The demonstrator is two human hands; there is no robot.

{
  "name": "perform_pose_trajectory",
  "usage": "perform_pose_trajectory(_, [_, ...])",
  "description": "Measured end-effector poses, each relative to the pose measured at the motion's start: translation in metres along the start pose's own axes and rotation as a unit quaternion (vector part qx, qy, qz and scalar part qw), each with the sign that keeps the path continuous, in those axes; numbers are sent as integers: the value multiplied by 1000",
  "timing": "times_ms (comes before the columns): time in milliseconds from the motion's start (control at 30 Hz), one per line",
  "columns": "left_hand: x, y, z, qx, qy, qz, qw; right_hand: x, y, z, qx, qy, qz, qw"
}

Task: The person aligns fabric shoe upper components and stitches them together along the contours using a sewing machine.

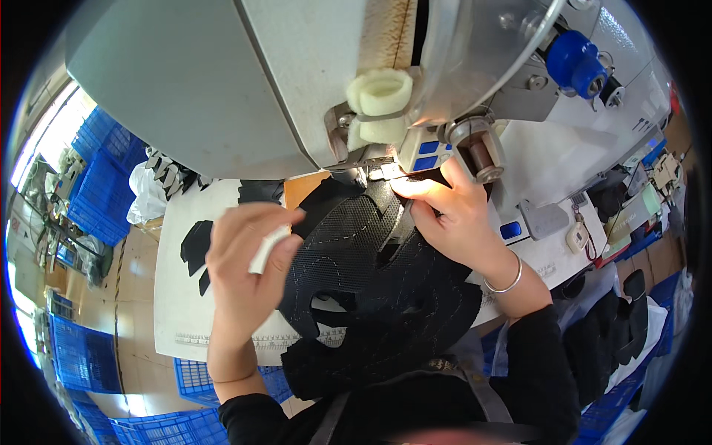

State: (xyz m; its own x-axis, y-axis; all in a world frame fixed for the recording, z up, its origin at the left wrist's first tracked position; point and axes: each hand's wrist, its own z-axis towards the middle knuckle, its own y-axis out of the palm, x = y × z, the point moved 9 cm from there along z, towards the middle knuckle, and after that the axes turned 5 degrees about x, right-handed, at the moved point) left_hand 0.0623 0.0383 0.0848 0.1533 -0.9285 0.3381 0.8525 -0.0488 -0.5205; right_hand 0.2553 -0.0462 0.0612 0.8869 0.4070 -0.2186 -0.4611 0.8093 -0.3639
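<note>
My left hand (248, 259) is raised over the left side of a black mesh panel (337, 245). Its fingers are curled round a small white object (268, 248), whose kind I cannot make out. My right hand (460, 215) has its thumb and index finger closed on the panel's far edge, close by the needle area of a sewing machine (363, 172). Light-coloured stitch lines run across the panel, which has cut-out openings. Its near part drapes over the table edge towards my lap. The fingers hide part of the far edge.
The machine's large grey head (200, 81) overhangs the white table (174, 297). Black cut pieces (196, 245) lie at the left. A thread spool (482, 157) sits beside my right hand. Blue crates (85, 352) stand on the floor at left; black pieces (604, 326) are piled at right.
</note>
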Motion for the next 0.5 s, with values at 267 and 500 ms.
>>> perform_pose_trajectory(267, [40, 56, -3, -105, 105, 110, 983, -40, 9, -4, 15, -113, -143, 983])
perform_pose_trajectory(500, [32, 57, -4, -92, 121, 120, 981, -68, 20, -8, 22, -206, -199, 958])
